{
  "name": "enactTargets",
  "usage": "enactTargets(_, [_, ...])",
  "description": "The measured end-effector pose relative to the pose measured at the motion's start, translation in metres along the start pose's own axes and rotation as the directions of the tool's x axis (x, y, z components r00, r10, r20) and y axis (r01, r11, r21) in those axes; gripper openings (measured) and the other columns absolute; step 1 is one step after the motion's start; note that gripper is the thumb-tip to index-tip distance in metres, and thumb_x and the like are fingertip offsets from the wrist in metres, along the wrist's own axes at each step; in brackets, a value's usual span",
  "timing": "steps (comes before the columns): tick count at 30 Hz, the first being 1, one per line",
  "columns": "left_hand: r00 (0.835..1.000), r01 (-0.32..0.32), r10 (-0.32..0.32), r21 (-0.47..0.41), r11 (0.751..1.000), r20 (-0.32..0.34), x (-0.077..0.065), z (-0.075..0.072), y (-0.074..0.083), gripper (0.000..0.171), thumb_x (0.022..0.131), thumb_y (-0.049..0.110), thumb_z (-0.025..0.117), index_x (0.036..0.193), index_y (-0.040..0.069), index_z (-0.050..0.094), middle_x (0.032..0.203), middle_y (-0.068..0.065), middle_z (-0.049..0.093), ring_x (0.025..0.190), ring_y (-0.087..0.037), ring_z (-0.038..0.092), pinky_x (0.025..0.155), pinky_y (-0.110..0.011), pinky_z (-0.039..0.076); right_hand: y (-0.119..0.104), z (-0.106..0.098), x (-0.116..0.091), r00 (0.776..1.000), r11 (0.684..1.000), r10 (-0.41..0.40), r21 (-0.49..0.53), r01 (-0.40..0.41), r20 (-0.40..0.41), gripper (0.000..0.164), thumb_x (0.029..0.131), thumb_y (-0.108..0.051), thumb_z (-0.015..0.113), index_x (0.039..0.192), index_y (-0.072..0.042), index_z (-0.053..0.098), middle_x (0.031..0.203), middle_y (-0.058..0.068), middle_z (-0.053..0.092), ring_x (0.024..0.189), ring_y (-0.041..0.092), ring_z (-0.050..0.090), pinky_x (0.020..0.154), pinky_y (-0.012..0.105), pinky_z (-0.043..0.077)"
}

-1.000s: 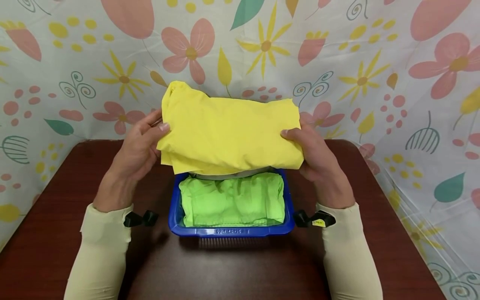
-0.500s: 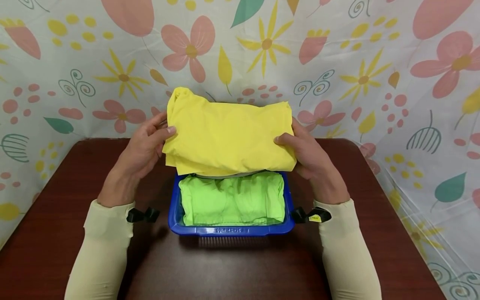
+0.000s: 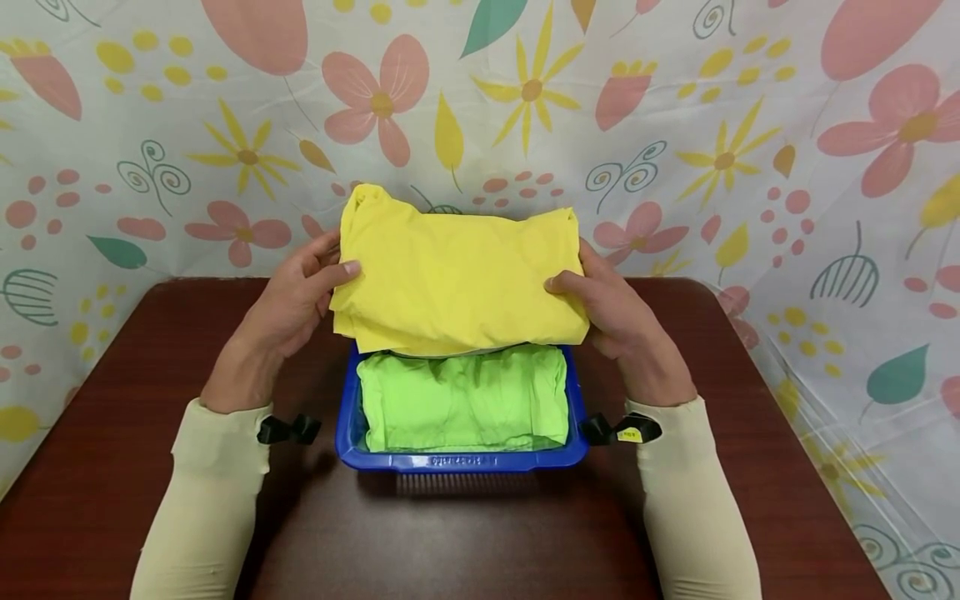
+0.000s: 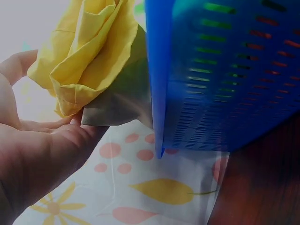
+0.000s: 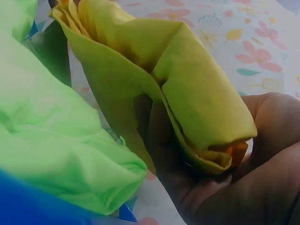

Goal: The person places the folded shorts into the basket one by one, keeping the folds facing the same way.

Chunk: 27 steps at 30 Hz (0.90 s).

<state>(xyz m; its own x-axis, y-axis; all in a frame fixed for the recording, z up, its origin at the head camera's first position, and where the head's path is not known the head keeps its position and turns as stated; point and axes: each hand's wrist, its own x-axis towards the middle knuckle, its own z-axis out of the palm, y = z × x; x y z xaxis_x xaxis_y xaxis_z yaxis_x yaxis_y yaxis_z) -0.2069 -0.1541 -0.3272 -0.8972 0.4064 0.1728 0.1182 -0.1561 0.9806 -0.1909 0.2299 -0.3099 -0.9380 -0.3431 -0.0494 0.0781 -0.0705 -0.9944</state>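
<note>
A folded yellow garment [image 3: 457, 283] spans the gap between both hands over the far part of a blue plastic basket [image 3: 461, 461]. My left hand [image 3: 288, 300] holds its left end, thumb in front and fingers behind. At the other end, my right hand [image 3: 622, 312] grips the cloth with the thumb on the front; the right wrist view shows fingers tucked under the rolled end. Inside the basket's near half lies a folded bright green garment [image 3: 465, 400]. Below the yellow one, grey cloth [image 4: 122, 103] shows at the basket rim, mostly hidden from above.
The basket stands on a dark reddish-brown table [image 3: 465, 542]. Behind and to the sides hangs a white curtain [image 3: 660, 50] printed with flowers and leaves. Slotted holes run along the basket's side wall [image 4: 201, 93]. Each wrist carries a black strap.
The yellow garment has come down a little toward the basket, with both hands moving slightly inward. The basket and the green garment have stayed in place.
</note>
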Motion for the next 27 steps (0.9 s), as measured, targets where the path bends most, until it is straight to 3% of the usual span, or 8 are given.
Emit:
enactTargets(14, [0.999, 0.035, -0.036, 0.080, 0.996, 0.010, 0.000, -0.001, 0.001, 0.066, 0.109, 0.016, 0.060, 0.167, 0.009, 0.029, 0.142, -0.012, 0.059, 0.109, -0.021, 0.073, 0.087, -0.030, 0.063, -0.006, -0.007, -0.005, 0.994, 0.971, 0.089, -0.226, -0.073, 0.064, 0.044, 0.110, -0.014, 0.051, 0.152, -0.006, 0.038, 0.099, 0.006, 0.074, 0.082, 0.023, 0.078, 0.074, 0.036, 0.065])
enactTargets(27, [0.986, 0.166, -0.161, 0.223, 0.961, -0.040, 0.004, 0.002, -0.004, 0.068, 0.108, 0.021, 0.064, 0.165, 0.008, 0.030, 0.146, -0.017, 0.055, 0.113, -0.021, 0.071, 0.091, -0.031, 0.062, 0.004, -0.014, 0.002, 0.987, 0.926, 0.129, -0.367, -0.086, 0.093, 0.043, 0.111, -0.021, 0.054, 0.149, -0.001, 0.046, 0.112, 0.013, 0.071, 0.094, 0.024, 0.076, 0.082, 0.034, 0.063])
